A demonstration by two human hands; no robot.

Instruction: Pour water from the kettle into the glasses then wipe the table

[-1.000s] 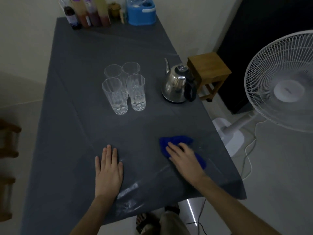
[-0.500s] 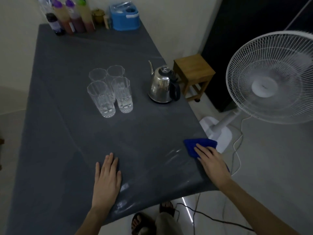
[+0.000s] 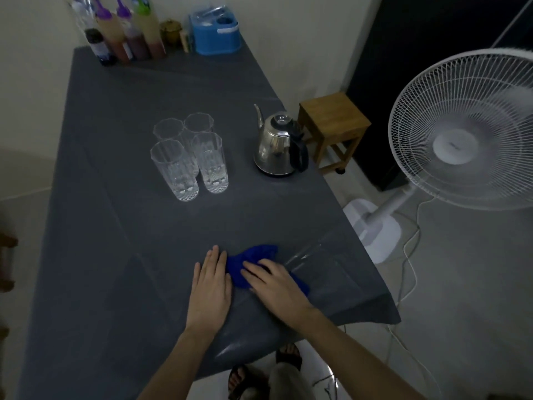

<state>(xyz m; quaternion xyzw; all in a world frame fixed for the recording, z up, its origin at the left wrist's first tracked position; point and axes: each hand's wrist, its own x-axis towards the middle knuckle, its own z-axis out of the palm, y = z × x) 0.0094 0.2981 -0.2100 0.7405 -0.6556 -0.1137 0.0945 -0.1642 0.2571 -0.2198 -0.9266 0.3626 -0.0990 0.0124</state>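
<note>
Several tall clear glasses (image 3: 189, 157) stand grouped mid-table on the dark grey tablecloth (image 3: 121, 226). A shiny steel kettle (image 3: 278, 145) with a black handle sits to their right, near the table's right edge. A blue cloth (image 3: 251, 262) lies bunched on the near part of the table. My right hand (image 3: 278, 287) presses flat on the cloth. My left hand (image 3: 210, 287) rests flat on the tablecloth, fingers together, touching the cloth's left edge.
Sauce bottles (image 3: 124, 36) and a blue plastic container (image 3: 215, 33) line the far end by the wall. A wooden stool (image 3: 331, 125) and a white standing fan (image 3: 458, 134) with its cable stand on the floor to the right.
My right hand has slid the blue cloth leftward from the table's right edge until it meets my left hand. The left hand stayed flat on the table.
</note>
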